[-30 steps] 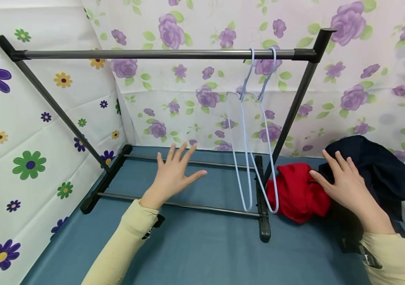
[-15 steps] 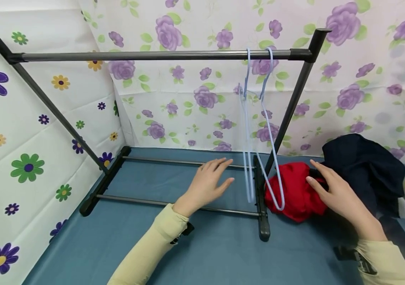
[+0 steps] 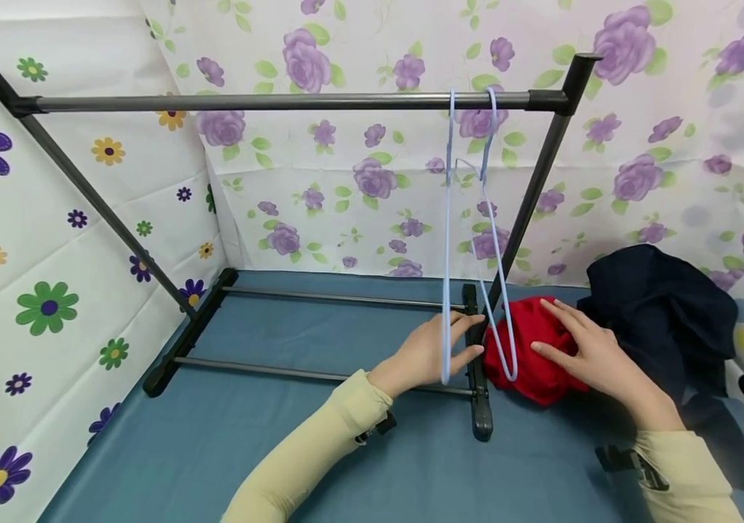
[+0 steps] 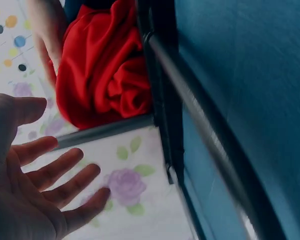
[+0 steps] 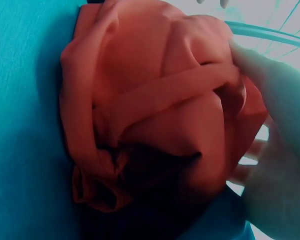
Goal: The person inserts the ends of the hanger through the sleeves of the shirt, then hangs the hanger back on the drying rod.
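A crumpled red cloth [image 3: 521, 383] lies beside the right foot of a black garment rack [image 3: 267, 103]. My right hand [image 3: 601, 363] is at its right side; in the right wrist view the thumb lies against the cloth and the fingers, barely bent, reach behind it. My left hand [image 3: 426, 354] is left of the cloth, near the rack's foot, with loosely spread fingers that hold nothing. Two light blue hangers [image 3: 502, 276] hang from the top bar near its right end. The nearer one crosses in front of my left hand in the head view.
A crumpled navy cloth [image 3: 669, 327] lies behind and to the right of the red one. Low crossbars [image 3: 267, 371] join the rack's feet on the blue surface [image 3: 450, 479]. Flower-printed sheets [image 3: 372, 218] cover the walls at the back and left.
My left hand has moved right, from over the rack's base to near its right foot. My right hand has moved left and down onto the red cloth. The hangers have swung.
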`<state>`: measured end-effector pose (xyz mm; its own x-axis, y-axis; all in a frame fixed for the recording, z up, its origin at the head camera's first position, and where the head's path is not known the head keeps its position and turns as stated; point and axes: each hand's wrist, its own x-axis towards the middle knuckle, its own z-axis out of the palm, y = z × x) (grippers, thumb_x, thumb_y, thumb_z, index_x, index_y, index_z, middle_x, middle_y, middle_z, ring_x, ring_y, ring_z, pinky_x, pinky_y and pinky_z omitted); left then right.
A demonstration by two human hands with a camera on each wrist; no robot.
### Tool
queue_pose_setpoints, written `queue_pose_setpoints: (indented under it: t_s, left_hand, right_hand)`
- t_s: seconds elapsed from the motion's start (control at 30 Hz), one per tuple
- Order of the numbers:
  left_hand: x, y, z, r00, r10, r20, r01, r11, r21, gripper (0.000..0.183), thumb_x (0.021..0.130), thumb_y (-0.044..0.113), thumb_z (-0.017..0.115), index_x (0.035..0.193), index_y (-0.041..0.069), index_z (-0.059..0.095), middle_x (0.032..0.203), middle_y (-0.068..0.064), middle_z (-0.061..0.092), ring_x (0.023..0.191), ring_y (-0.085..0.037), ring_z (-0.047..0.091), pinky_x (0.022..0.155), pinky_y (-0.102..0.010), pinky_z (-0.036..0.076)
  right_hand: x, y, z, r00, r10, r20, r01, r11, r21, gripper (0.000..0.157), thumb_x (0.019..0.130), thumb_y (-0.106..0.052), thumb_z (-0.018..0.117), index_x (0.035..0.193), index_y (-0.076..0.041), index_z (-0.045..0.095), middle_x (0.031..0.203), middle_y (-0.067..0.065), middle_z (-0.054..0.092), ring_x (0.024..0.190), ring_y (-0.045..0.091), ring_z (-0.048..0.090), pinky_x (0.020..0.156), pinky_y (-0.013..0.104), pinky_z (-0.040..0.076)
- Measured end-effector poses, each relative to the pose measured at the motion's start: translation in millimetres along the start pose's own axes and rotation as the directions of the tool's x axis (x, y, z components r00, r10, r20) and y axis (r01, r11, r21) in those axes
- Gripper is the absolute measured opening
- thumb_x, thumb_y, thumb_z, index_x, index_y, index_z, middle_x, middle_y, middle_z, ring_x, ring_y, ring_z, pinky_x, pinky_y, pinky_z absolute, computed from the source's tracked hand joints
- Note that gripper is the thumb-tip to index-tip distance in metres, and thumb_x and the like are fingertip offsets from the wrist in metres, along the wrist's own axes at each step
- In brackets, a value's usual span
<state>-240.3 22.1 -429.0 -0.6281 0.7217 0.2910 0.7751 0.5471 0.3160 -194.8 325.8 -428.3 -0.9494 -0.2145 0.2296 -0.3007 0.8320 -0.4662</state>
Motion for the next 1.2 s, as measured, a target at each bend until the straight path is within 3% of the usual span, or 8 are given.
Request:
queue_pose_setpoints:
  t_s: [0.1,0.2,0.3,0.43,0.6,0.87,1.2]
  left_hand:
    - [6.7,4.8,9.1,0.999,0.013,0.034,-0.012,1.0,-0.012,0.057,0.106,0.043,0.05,0.155,0.016,0.038,0.135,-0.011,0.055,0.104,-0.017,0.06,0.08,-0.027,0.052]
    - [12.4,10.2,17.9,0.998,0.059,0.038,-0.058,0.998,-0.014,0.061,0.105,0.04,0.053,0.156,0.012,0.037,0.131,-0.011,0.056,0.1,-0.015,0.059,0.081,-0.023,0.05]
    - [17.5,17.2,25.8,0.994,0.086,0.063,-0.086,0.996,-0.001,0.067,0.103,0.043,0.055,0.157,0.01,0.033,0.137,-0.014,0.053,0.114,-0.018,0.058,0.094,-0.023,0.048]
    - [24.4,25.2,37.4,0.985,0.077,0.152,-0.082,0.996,0.027,0.075,0.103,0.048,0.053,0.159,0.008,0.026,0.154,-0.015,0.041,0.134,-0.025,0.048,0.109,-0.027,0.039]
    - [32.8,33.3,49.8,0.969,0.072,0.238,-0.083,0.996,0.035,0.077,0.102,0.047,0.056,0.158,0.003,0.025,0.153,-0.015,0.041,0.133,-0.024,0.049,0.108,-0.026,0.039]
    - [41.6,40.2,62.4,0.98,0.037,0.198,-0.05,0.997,0.061,0.073,0.098,0.039,0.065,0.152,0.002,0.032,0.143,-0.013,0.051,0.116,-0.018,0.06,0.099,-0.022,0.046]
    - [51.6,35.9,63.5,0.968,-0.041,0.249,0.047,0.999,-0.018,0.079,0.097,0.042,0.065,0.156,0.006,0.026,0.145,-0.013,0.048,0.119,-0.016,0.058,0.096,-0.021,0.048]
  right_hand:
    - [1,3,0.0,0.998,0.014,0.061,-0.015,1.0,0.018,0.088,0.089,-0.046,0.075,0.16,-0.021,0.029,0.161,0.023,0.024,0.138,0.053,0.03,0.095,0.073,0.021]
    - [1,5,1.0,0.993,0.029,0.116,-0.034,0.998,0.048,0.094,0.087,-0.047,0.076,0.162,-0.022,0.024,0.163,0.024,0.019,0.138,0.055,0.027,0.093,0.079,0.019]
    - [-1,7,2.7,0.988,0.037,0.15,-0.049,0.996,0.072,0.097,0.086,-0.047,0.077,0.162,-0.023,0.021,0.162,0.026,0.018,0.138,0.056,0.026,0.09,0.086,0.018]
    - [-2,9,5.4,0.986,0.045,0.162,-0.059,0.994,0.087,0.099,0.085,-0.049,0.078,0.163,-0.024,0.02,0.16,0.028,0.022,0.138,0.054,0.026,0.089,0.087,0.016]
    - [-4,9,8.2,0.979,0.059,0.195,-0.075,0.994,0.08,0.103,0.084,-0.051,0.078,0.163,-0.025,0.017,0.161,0.027,0.021,0.14,0.054,0.023,0.092,0.084,0.014]
    - [-8,8,16.4,0.969,0.016,0.246,-0.005,0.999,-0.043,0.126,0.069,-0.057,0.085,0.163,-0.021,0.009,0.163,0.026,0.011,0.139,0.055,0.017,0.092,0.072,0.023]
    - [-6,18,25.9,0.984,0.022,0.176,-0.017,0.999,-0.029,0.11,0.071,-0.041,0.087,0.158,-0.015,0.026,0.153,0.026,0.031,0.131,0.051,0.029,0.086,0.063,0.026]
